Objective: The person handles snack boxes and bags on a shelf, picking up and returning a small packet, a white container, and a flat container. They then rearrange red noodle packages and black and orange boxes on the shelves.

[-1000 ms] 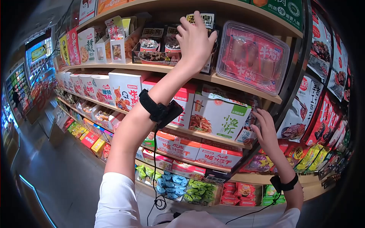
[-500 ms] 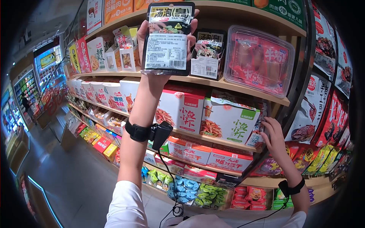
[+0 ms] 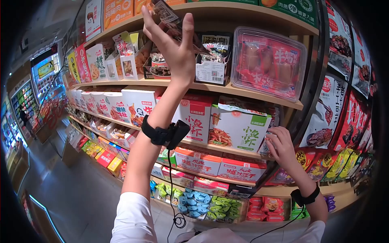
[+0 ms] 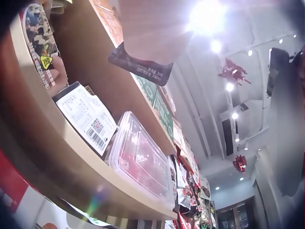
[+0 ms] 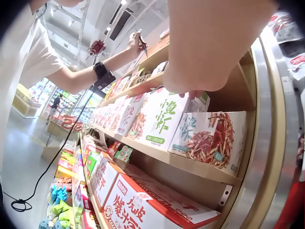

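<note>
A black food pouch (image 3: 170, 18) is gripped by my left hand (image 3: 174, 54) in front of the upper shelf, tilted with its face turned away. The left wrist view shows the pouch's dark bottom edge (image 4: 138, 67) beyond the hand (image 4: 152, 28). Behind the hand is a display box (image 3: 159, 69), and to its right stands a similar black pouch with a white label (image 3: 210, 72). My right hand (image 3: 281, 149), fingers bent a little, is at the small packs beside a white-and-green box (image 3: 237, 128); its fingertips are mostly hidden in the right wrist view.
A clear plastic tub (image 3: 269, 65) of red packs sits at the right end of the upper shelf (image 3: 263, 96). Red-and-white boxes (image 3: 242, 169) fill a lower shelf. Hanging bags (image 3: 320, 117) are at the right, and a walkway (image 3: 95, 194) lies at the left.
My left hand has gone from the display area to holding up a pouch, whose labelled face has since turned away from view. The right hand has stayed by the small packs.
</note>
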{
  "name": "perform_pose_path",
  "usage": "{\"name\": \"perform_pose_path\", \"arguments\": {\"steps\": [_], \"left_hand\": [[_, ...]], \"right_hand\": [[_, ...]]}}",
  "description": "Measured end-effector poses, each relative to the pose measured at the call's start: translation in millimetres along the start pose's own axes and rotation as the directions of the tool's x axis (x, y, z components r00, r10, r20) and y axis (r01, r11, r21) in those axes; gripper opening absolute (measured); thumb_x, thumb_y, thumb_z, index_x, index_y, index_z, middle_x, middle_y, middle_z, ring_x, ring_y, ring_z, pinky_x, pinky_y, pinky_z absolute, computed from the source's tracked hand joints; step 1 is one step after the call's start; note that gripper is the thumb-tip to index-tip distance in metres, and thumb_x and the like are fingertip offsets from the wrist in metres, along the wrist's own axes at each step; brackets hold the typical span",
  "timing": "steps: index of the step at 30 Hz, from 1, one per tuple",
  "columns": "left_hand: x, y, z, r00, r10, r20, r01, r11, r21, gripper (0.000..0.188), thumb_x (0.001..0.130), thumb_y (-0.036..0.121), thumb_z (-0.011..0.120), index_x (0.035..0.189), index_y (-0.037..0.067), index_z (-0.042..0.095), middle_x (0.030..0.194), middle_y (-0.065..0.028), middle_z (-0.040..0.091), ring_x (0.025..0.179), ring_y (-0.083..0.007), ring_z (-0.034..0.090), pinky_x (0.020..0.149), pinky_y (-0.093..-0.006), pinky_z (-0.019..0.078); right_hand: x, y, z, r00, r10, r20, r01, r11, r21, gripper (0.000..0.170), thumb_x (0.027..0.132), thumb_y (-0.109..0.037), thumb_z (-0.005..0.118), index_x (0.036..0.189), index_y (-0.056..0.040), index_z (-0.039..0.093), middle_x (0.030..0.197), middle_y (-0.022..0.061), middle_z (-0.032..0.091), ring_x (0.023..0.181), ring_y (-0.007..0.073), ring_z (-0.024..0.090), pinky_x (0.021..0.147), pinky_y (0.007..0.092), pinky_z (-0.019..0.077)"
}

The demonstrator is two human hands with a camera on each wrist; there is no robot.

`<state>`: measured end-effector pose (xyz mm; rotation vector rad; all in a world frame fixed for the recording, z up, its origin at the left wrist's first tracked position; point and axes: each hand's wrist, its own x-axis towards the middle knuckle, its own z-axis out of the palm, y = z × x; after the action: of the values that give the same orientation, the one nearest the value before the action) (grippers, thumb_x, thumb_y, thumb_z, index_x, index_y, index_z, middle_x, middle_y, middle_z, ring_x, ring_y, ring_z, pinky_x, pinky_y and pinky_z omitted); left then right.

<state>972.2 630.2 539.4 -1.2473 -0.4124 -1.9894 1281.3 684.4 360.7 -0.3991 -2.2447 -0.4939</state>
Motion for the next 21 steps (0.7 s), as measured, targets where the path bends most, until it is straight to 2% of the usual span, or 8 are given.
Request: {"name": "perform_pose_path", "arguments": {"steps": [1, 2, 3, 5, 7, 11, 15, 21], "left_hand": [[-3, -4, 5, 0.997, 0.079, 0.025, -0.082, 0.983, 0.166, 0.08, 0.085, 0.033, 0.064, 0.14, 0.004, 0.015, 0.132, -0.0185, 0.025, 0.109, -0.0235, 0.041, 0.094, -0.0352, 0.035], [-8, -7, 12, 0.999, -0.004, 0.048, 0.0, 0.996, 0.093, 0.082, 0.083, 0.035, 0.066, 0.14, 0.004, 0.015, 0.13, -0.0199, 0.024, 0.112, -0.0265, 0.039, 0.095, -0.0388, 0.0333], [-11, -13, 18, 0.998, 0.037, 0.048, -0.044, 0.986, 0.161, 0.082, 0.082, 0.035, 0.067, 0.139, 0.005, 0.018, 0.127, -0.0186, 0.025, 0.111, -0.0275, 0.04, 0.096, -0.0392, 0.0318], [-21, -20, 27, 0.995, -0.058, 0.086, 0.044, 0.987, 0.155, 0.081, 0.08, 0.034, 0.069, 0.138, 0.004, 0.021, 0.124, -0.0183, 0.027, 0.111, -0.029, 0.039, 0.097, -0.0396, 0.0307], [-25, -19, 31, 0.984, -0.111, 0.138, 0.081, 0.976, 0.204, 0.078, 0.075, 0.024, 0.072, 0.136, 0.006, 0.026, 0.125, -0.0178, 0.024, 0.113, -0.0326, 0.037, 0.094, -0.0405, 0.0343], [-25, -12, 43, 0.985, -0.034, 0.172, -0.01, 0.969, 0.246, 0.075, 0.075, 0.02, 0.072, 0.135, 0.006, 0.029, 0.125, -0.0187, 0.025, 0.11, -0.0333, 0.038, 0.092, -0.0419, 0.0358], [-27, -8, 43, 0.965, -0.175, 0.197, 0.112, 0.949, 0.296, 0.072, 0.077, 0.021, 0.07, 0.135, 0.006, 0.029, 0.126, -0.02, 0.025, 0.109, -0.0369, 0.039, 0.093, -0.0432, 0.035], [-43, -18, 36, 0.865, -0.32, 0.386, 0.089, 0.855, 0.51, 0.07, 0.075, 0.025, 0.071, 0.13, 0.004, 0.034, 0.125, -0.0223, 0.03, 0.112, -0.0423, 0.038, 0.092, -0.047, 0.0365]], "right_hand": [[-1, 0, -1, 1.0, 0.002, -0.003, -0.002, 1.0, -0.001, 0.021, 0.075, -0.007, 0.062, 0.095, 0.0002, 0.056, 0.104, 0.0139, 0.054, 0.099, 0.0334, 0.05, 0.088, 0.044, 0.0405], [-2, 0, -2, 1.0, 0.006, -0.009, -0.006, 1.0, -0.004, 0.021, 0.075, -0.006, 0.062, 0.095, 0.0001, 0.057, 0.104, 0.0139, 0.054, 0.099, 0.0333, 0.05, 0.088, 0.0439, 0.0405], [-4, 0, -4, 1.0, 0.012, -0.016, -0.012, 1.0, -0.009, 0.021, 0.075, -0.006, 0.062, 0.094, 0.0, 0.057, 0.104, 0.0138, 0.054, 0.099, 0.0333, 0.05, 0.088, 0.0438, 0.0405], [-6, -1, -10, 1.0, 0.01, -0.014, -0.01, 1.0, -0.02, 0.021, 0.074, -0.005, 0.062, 0.094, -0.0002, 0.057, 0.103, 0.0135, 0.054, 0.099, 0.0329, 0.051, 0.086, 0.0435, 0.0411], [-9, -2, -17, 1.0, 0.011, -0.002, -0.011, 0.999, -0.036, 0.022, 0.073, -0.004, 0.062, 0.094, -0.0003, 0.057, 0.102, 0.0133, 0.054, 0.098, 0.0327, 0.051, 0.086, 0.0434, 0.0414], [-16, 2, -27, 1.0, -0.022, 0.002, 0.022, 0.998, -0.054, 0.024, 0.071, -0.003, 0.063, 0.094, 0.0005, 0.057, 0.101, 0.0137, 0.055, 0.097, 0.0315, 0.052, 0.085, 0.0429, 0.0418], [-17, 1, -31, 1.0, 0.015, 0.02, -0.014, 0.999, -0.035, 0.022, 0.072, -0.004, 0.063, 0.093, -0.0002, 0.057, 0.1, 0.0133, 0.055, 0.096, 0.0312, 0.052, 0.084, 0.042, 0.042], [-9, -3, -22, 1.0, 0.002, 0.016, -0.003, 1.0, 0.031, 0.021, 0.074, -0.006, 0.062, 0.093, -0.0007, 0.057, 0.101, 0.0126, 0.054, 0.097, 0.0301, 0.052, 0.086, 0.0412, 0.0415]]}}
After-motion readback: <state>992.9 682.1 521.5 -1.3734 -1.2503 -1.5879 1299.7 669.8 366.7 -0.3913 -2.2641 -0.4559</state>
